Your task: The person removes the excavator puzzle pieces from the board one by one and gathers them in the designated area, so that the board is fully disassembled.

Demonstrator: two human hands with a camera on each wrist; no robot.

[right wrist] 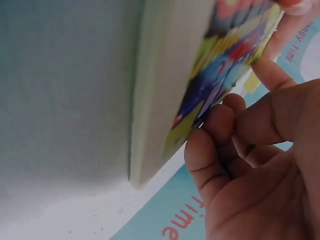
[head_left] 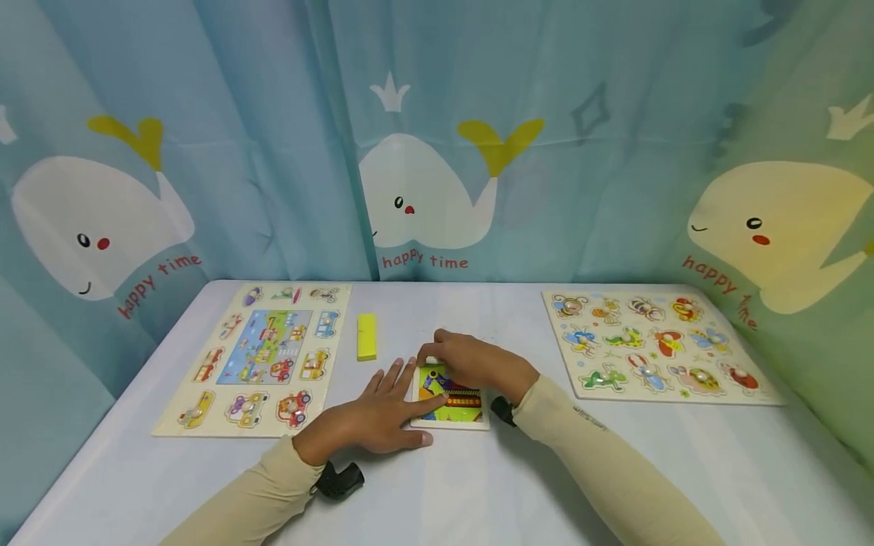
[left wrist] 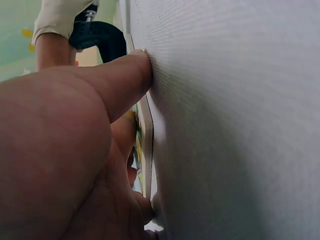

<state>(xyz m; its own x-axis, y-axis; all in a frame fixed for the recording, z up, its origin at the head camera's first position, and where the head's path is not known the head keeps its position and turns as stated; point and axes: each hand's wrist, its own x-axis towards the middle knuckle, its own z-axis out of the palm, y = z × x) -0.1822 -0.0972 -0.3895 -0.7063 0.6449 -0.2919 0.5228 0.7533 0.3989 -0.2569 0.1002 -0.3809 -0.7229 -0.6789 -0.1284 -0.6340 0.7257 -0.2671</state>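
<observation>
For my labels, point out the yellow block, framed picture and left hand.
Yellow block point(head_left: 366, 335): head view, top face.
Framed picture point(head_left: 464, 403): head view, printed surface.
Left hand point(head_left: 379, 421): head view, back of hand.

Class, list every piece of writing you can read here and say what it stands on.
"happy time": curtain, below the left whale
"happy time": curtain, below the middle whale
"happy time": curtain, below the right whale
Lettering on the right sleeve: too small to read.
Any lettering on the small framed picture: too small to read.
</observation>
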